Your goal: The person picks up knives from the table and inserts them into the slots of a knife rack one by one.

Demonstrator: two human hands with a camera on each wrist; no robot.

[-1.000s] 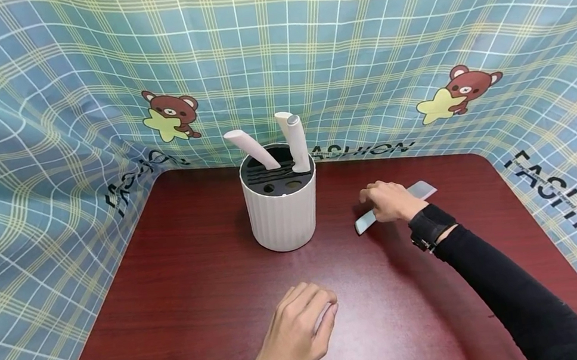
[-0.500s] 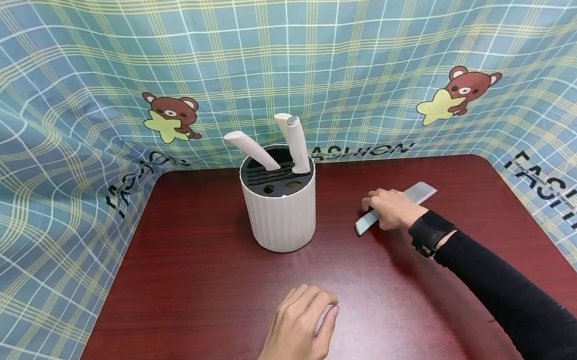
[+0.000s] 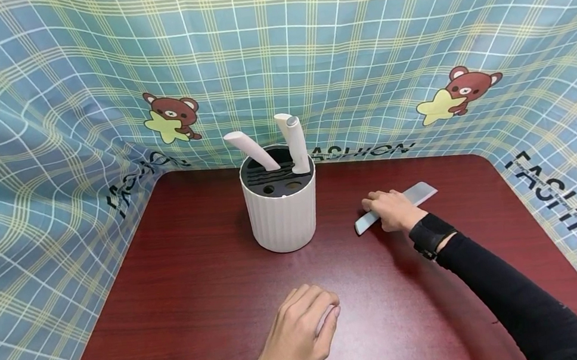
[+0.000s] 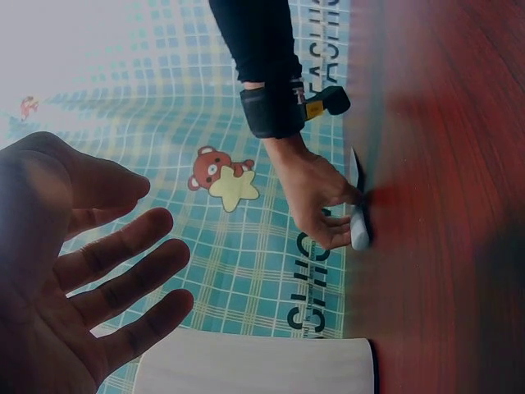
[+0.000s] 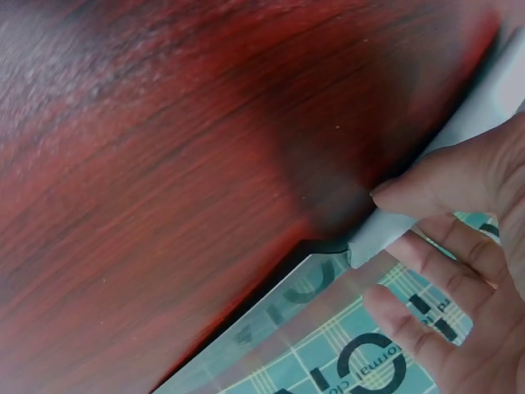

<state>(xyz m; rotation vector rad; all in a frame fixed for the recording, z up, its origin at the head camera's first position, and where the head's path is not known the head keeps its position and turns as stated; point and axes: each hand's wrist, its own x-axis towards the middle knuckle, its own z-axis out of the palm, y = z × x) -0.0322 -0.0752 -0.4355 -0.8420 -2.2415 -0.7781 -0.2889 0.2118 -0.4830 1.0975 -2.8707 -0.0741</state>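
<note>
My right hand [image 3: 392, 210] is over a kitchen knife that lies on the table, with a white handle [image 3: 366, 222] and a broad pale blade [image 3: 421, 192]. In the right wrist view, the thumb [image 5: 435, 185] presses one side of the knife handle [image 5: 472, 123] and the fingers are at its other side, close to where the blade [image 5: 287, 304] begins. My left hand [image 3: 297, 338] is loosely curved above the table's front part. Its fingers [image 4: 135, 283] hold nothing in the left wrist view.
A white ribbed knife block [image 3: 283, 222] with a black slotted top stands left of the knife. Three white handles rise from it, one pinkish handle [image 3: 252, 149] leaning left. Plaid cloth [image 3: 339, 65] with printed bears surrounds the dark red table [image 3: 183, 289] behind and at both sides.
My right hand has settled slightly lower on the knife handle, and more of the blade shows past it. The knife lies almost where it was. My left hand stays nearly still.
</note>
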